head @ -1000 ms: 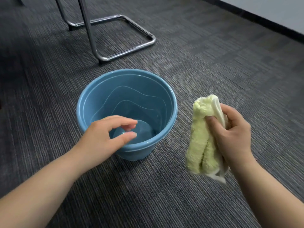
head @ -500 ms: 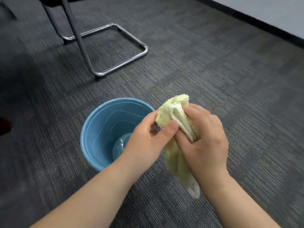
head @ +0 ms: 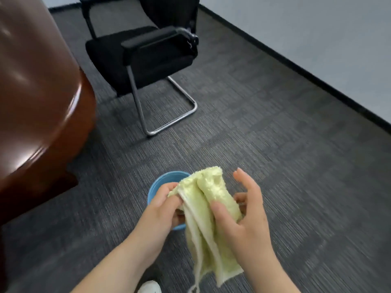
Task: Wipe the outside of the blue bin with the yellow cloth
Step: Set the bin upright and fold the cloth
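Blue bin (head: pixel 160 181) lower in view; chair (head: pixel 143 53), table (head: pixel 36 92), carpet (head: pixel 275 134).

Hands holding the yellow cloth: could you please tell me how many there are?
2. The left hand pinches the yellow cloth at its upper left, over the blue bin; the right hand grips its right side.

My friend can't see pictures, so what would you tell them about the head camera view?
A left hand and a right hand hold up a fluffy yellow cloth, mostly hiding the round blue plastic bin on the grey carpet below. A black chrome-legged chair and a glossy brown wooden table stand beyond.
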